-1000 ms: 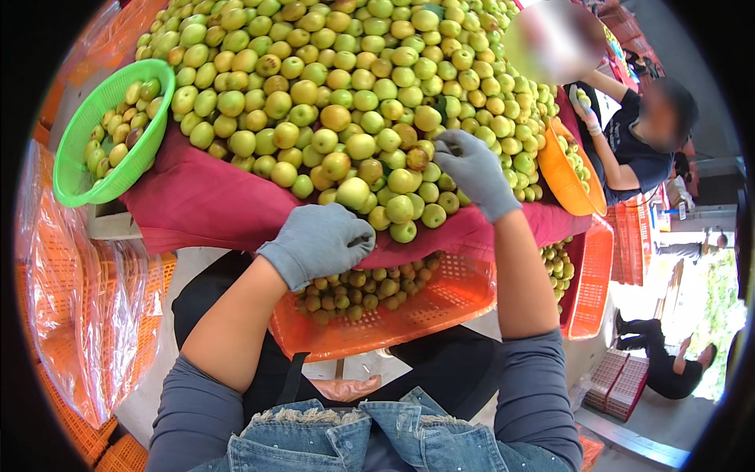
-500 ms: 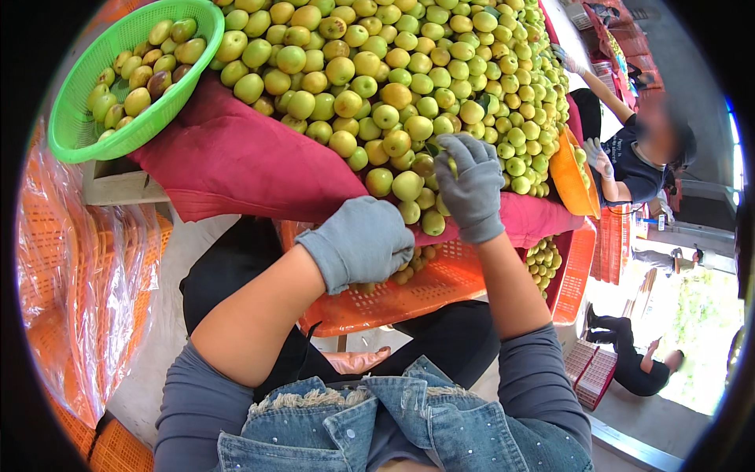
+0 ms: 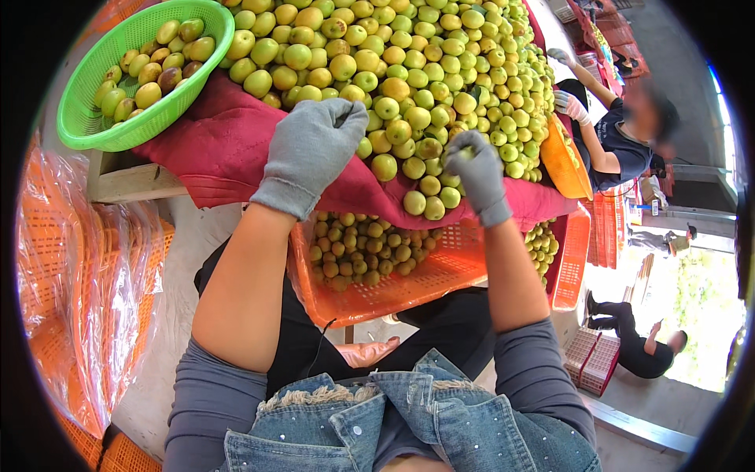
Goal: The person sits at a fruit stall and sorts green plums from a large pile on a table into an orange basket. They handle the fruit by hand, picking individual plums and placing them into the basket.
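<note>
A large heap of small round green-yellow jujubes (image 3: 425, 71), some blotched brown, lies on a red cloth (image 3: 252, 149). My left hand (image 3: 314, 149), in a grey glove, hovers over the cloth's near edge with its fingers curled closed; whether anything is inside them is hidden. My right hand (image 3: 478, 175), gloved alike, is closed at the heap's near edge around a green jujube (image 3: 465, 152), which shows partly between the fingers. Below the cloth edge, in front of my lap, an orange crate (image 3: 338, 303) holds many browner jujubes (image 3: 366, 252).
At the far left a green basket (image 3: 145, 138) holds several browned jujubes. Wrapped orange crates (image 3: 86, 275) stand to my left. An orange basket (image 3: 568, 169) leans by the heap's right side, near a co-worker (image 3: 617, 134) in gloves. Another person (image 3: 641, 346) is farther right.
My left hand has risen from over the crate to above the cloth, uncovering the jujubes in the crate. My right hand has dipped slightly, its fingers now closed on a jujube.
</note>
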The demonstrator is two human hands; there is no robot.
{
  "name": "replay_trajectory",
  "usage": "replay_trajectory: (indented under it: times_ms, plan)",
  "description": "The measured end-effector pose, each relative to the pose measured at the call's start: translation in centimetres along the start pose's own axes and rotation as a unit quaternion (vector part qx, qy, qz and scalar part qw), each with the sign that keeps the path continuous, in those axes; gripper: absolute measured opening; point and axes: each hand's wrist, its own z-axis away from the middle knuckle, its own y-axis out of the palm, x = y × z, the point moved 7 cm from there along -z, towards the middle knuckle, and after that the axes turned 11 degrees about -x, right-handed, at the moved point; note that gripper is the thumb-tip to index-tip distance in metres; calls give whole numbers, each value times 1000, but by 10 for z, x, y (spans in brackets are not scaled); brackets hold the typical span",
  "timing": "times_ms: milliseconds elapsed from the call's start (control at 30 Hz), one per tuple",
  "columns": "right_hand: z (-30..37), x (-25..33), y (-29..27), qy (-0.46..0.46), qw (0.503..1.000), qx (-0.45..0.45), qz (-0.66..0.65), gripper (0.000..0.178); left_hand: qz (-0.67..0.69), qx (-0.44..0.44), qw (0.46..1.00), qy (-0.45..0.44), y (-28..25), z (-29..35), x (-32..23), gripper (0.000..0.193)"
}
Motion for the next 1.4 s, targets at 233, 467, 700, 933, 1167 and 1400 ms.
replay_trajectory:
  times_ms: [233,467,700,933,1167,1400]
  plan:
    - [-36,5,-46,-8,952,111,286,23,-111,81,983,123,38,14,-17,27]
    - [38,-5,-18,-92,879,106,456,30,-359,243,882,183,109,50,-11,27]
    - [64,-22,-26,-88,929,290,214,33,-126,372,904,167,132,73,-29,24]
    - [10,-26,-40,-137,933,-60,329,41,-282,-21,940,190,88,5,-27,33]
    - [30,-8,-20,-205,903,124,357,48,-226,251,916,217,158,66,-47,54]
    - [15,-4,-45,-106,945,196,239,21,-85,242,956,142,156,48,-46,17]
